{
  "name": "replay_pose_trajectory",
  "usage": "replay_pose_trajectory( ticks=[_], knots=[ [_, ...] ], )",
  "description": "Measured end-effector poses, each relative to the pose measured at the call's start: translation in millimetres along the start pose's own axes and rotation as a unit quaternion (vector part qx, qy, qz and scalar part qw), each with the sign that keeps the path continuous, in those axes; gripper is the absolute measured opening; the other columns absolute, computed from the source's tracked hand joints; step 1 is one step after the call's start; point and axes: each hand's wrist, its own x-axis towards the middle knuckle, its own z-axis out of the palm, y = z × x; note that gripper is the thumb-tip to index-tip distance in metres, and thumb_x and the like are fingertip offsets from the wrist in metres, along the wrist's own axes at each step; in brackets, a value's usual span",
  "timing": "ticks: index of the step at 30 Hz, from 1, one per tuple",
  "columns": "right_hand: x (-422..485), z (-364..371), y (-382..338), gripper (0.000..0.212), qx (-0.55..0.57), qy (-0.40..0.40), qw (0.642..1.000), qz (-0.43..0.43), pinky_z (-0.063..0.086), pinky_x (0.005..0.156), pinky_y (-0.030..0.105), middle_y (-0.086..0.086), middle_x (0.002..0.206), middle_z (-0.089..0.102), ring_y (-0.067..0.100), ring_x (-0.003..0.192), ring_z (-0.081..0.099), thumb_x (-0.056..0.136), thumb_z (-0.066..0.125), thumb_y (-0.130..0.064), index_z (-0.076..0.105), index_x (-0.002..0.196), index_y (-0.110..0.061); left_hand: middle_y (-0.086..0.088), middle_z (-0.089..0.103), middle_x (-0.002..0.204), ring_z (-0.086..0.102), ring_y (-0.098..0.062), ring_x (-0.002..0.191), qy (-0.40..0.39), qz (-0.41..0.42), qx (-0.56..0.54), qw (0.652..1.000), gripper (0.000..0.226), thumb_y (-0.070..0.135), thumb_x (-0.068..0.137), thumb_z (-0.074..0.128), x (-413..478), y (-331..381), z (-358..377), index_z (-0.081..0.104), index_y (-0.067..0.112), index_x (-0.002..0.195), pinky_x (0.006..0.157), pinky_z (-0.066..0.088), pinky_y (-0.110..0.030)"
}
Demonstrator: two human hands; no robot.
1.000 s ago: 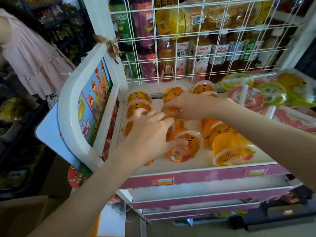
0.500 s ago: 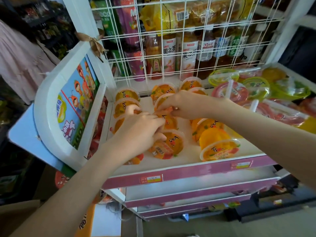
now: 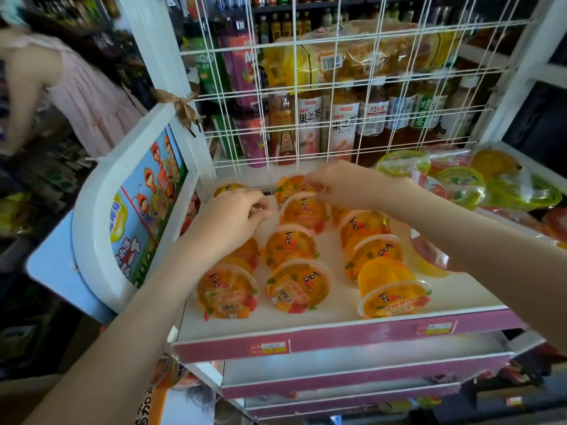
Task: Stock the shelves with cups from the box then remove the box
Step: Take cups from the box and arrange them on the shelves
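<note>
Orange fruit-jelly cups lie on their sides in three rows on the white top shelf (image 3: 337, 314). The front ones are the left cup (image 3: 227, 289), the middle cup (image 3: 297, 286) and the right cup (image 3: 392, 289). My left hand (image 3: 233, 219) is curled over a cup in the left row, which is mostly hidden beneath it. Further back, my right hand (image 3: 340, 185) pinches the cup (image 3: 291, 185) at the rear of the middle row. At the bottom left, a brown cardboard edge with orange print (image 3: 150, 403) may be the box.
A white wire grid (image 3: 337, 118) with bottled drinks behind it closes the shelf's back. A curved side panel (image 3: 101, 210) bounds the left. Larger green and red jelly cups (image 3: 460, 182) fill the bin on the right. A person in a pink dress (image 3: 92, 96) stands at the far left.
Both hands have moved toward the back of the shelf. The front left cup, which my left arm covered before, now shows.
</note>
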Motion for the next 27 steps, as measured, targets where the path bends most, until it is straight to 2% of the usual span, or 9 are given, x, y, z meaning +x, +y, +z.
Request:
replay_pose_trajectory(
  ticks=[3,6,10,13,15,19,22,25,27],
  knots=[
    [11,10,-3,0.029,-0.115,-0.033,0.993,0.012,0.048,0.071,0.035,0.007,0.109,0.059,0.026,0.100,0.056,0.094,0.047,-0.022,0.052,0.122,-0.019,0.002,0.062,0.121,0.059,-0.013,0.103,-0.018,-0.031,0.006,0.999,0.027,0.028,0.096,0.051,6,-4,2,0.061,0.022,0.121,0.078,0.037,-0.019],
    [18,13,-8,0.030,-0.152,-0.035,0.988,0.014,0.033,0.047,0.026,0.004,0.096,0.053,0.020,0.080,0.049,0.095,0.043,-0.012,0.050,0.124,-0.018,0.000,0.048,0.137,0.048,-0.018,0.120,-0.063,-0.058,0.036,0.996,0.039,0.033,0.097,0.048,9,-9,9,0.049,0.025,0.135,0.090,0.039,-0.026],
    [35,16,-8,0.043,-0.083,-0.011,0.995,-0.061,0.052,0.071,0.034,0.001,0.108,0.061,0.018,0.089,0.058,0.093,0.051,-0.010,0.048,0.131,-0.028,-0.004,0.030,0.150,0.021,-0.030,0.138,-0.046,-0.102,0.005,0.994,0.051,0.031,0.098,0.045,17,-9,8,0.028,0.038,0.145,0.110,0.024,-0.045],
    [48,22,-9,0.043,-0.061,-0.005,0.994,-0.092,0.044,0.067,0.021,-0.005,0.115,0.063,0.011,0.094,0.058,0.091,0.055,-0.008,0.052,0.129,-0.028,-0.007,0.036,0.144,0.023,-0.031,0.133,0.043,-0.109,-0.004,0.993,0.048,0.027,0.098,0.043,26,-9,4,0.031,0.038,0.144,0.109,0.024,-0.044],
    [53,25,-12,0.039,-0.052,0.005,0.994,-0.094,0.037,0.058,0.018,-0.006,0.115,0.063,0.010,0.094,0.057,0.092,0.054,-0.010,0.054,0.127,-0.027,-0.006,0.033,0.147,0.023,-0.031,0.135,0.023,-0.122,0.021,0.992,0.045,0.033,0.098,0.043,32,-12,4,0.034,0.039,0.142,0.109,0.025,-0.045],
    [57,25,-18,0.031,0.020,-0.005,0.995,-0.094,0.049,0.087,0.037,0.002,0.114,0.063,0.019,0.102,0.058,0.093,0.052,-0.014,0.058,0.122,-0.022,-0.007,0.037,0.146,0.040,-0.030,0.129,-0.054,-0.119,0.008,0.991,0.043,0.039,0.097,0.045,39,-20,13,0.038,0.039,0.140,0.105,0.039,-0.046],
    [56,15,-10,0.028,0.029,-0.015,0.997,-0.070,0.049,0.089,0.039,0.001,0.112,0.063,0.017,0.099,0.058,0.097,0.045,-0.028,0.058,0.121,-0.020,-0.005,0.038,0.144,0.043,-0.029,0.126,-0.089,-0.120,-0.005,0.989,0.046,0.044,0.095,0.045,44,-24,19,0.037,0.041,0.140,0.100,0.043,-0.047],
    [60,9,6,0.031,0.040,0.060,0.997,-0.039,0.041,0.102,0.042,0.005,0.127,0.053,0.021,0.121,0.046,0.098,0.043,-0.024,0.052,0.128,-0.018,-0.006,0.032,0.148,0.036,-0.030,0.131,-0.109,-0.138,0.006,0.984,0.049,0.045,0.095,0.045,49,-25,20,0.032,0.041,0.142,0.104,0.038,-0.051],
    [64,9,12,0.042,-0.004,0.034,0.999,0.009,0.036,0.107,0.041,0.007,0.136,0.044,0.024,0.131,0.035,0.097,0.045,-0.020,0.040,0.139,-0.015,-0.006,0.031,0.148,0.036,-0.031,0.131,-0.122,-0.143,0.009,0.982,0.050,0.045,0.094,0.045,53,-25,21,0.031,0.043,0.142,0.104,0.038,-0.052]
  ],
)
